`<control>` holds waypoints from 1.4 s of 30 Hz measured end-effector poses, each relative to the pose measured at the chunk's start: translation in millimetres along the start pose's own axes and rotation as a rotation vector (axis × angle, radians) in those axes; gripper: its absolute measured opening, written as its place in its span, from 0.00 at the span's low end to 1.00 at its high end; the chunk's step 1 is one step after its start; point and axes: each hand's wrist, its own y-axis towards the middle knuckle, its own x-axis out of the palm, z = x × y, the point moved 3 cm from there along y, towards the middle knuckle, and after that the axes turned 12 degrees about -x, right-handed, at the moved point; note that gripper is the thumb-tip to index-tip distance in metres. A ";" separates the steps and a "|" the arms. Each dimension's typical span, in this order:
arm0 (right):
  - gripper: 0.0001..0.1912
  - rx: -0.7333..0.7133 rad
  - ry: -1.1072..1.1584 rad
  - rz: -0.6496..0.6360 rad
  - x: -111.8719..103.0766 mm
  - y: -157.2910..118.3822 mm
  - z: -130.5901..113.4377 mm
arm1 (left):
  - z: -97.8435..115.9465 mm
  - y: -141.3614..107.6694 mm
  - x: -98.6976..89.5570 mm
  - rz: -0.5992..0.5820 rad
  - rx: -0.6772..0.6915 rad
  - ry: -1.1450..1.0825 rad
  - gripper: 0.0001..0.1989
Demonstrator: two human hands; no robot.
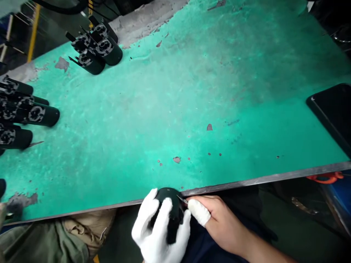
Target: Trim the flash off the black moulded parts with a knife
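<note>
Head cam looks down on the left hand [159,230], in a white glove, fingers wrapped around a black cylindrical part [168,212] just off the near edge of the green table [192,91]. Bare right hand [219,219] has a wrapped fingertip and pinches a small blade [182,199] right against the part. More black parts [94,47] lie by the far left corner, another bunch [19,113] along the left edge, and a dark tray [333,109] at the right edge.
</note>
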 end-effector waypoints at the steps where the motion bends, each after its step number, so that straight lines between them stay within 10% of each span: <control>1: 0.19 -0.005 -0.007 0.000 -0.7 1.5 -1.4 | 0.3 0.6 0.5 0.002 -0.001 0.001 0.20; 42: 0.16 -0.029 -0.079 0.021 -3.6 10.1 -11.6 | -14.1 -16.0 12.7 0.091 0.125 -0.044 0.31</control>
